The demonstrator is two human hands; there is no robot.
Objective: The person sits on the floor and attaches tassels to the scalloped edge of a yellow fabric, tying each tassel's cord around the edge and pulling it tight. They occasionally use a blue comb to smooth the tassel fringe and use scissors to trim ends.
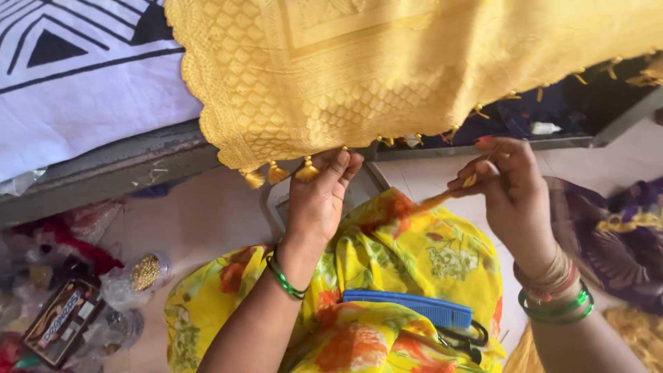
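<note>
Two hands at work: left fingers point(338, 166) pinching yellow cloth's point(387, 69) tasselled hem, right fingers point(483, 173) pinching orange thread point(435, 201) just below.

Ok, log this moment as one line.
left hand: pinching tassel on yellow cloth hem | right hand: holding yellow thread | lap: blue comb, black scissors

I observed a yellow patterned cloth point(359, 76) hanging over the edge. Small tassels point(276, 173) lined its scalloped hem. I saw one yellow thread point(442, 199) held taut.
</note>
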